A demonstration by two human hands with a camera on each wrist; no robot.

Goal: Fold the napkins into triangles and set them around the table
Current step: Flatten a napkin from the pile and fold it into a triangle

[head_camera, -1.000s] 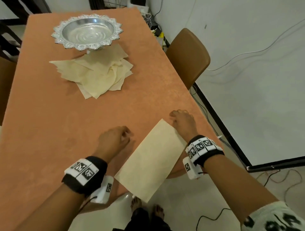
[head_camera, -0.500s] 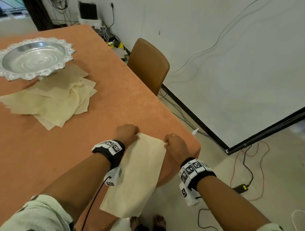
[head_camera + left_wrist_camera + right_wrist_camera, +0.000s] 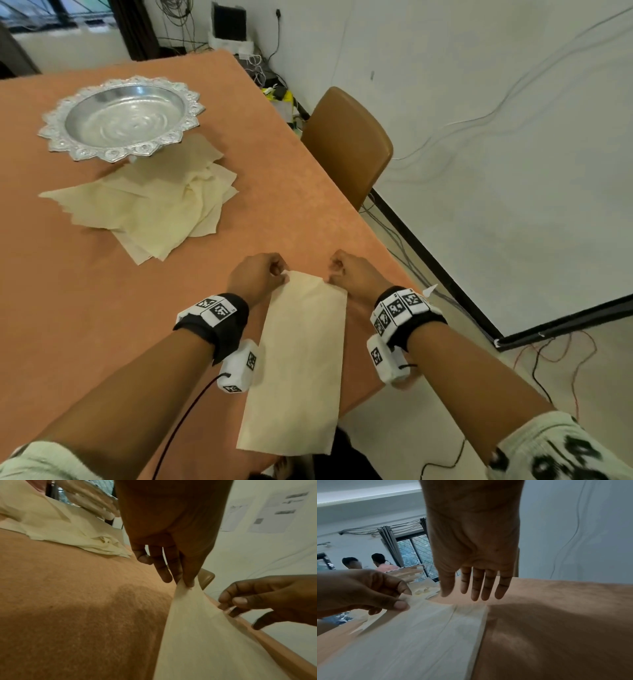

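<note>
Both hands closer together | left hand (image 3: 257, 276) pinches napkin (image 3: 301, 370) corner — right hand (image 3: 471, 555) unclear | orange table (image 3: 85, 308)

My left wrist carries a black band (image 3: 219, 322) topped with white blocks printed with black square markers; a white camera module (image 3: 239, 368), also marker-printed, hangs beneath it, and a thin black cable (image 3: 185, 414) runs back from it along my forearm. My right wrist carries a matching black band (image 3: 411, 320) with marker blocks and a white module (image 3: 385, 359) below. My short sleeves are pale, the right sleeve (image 3: 555, 448) printed with black shapes. My feet are bare.
</note>
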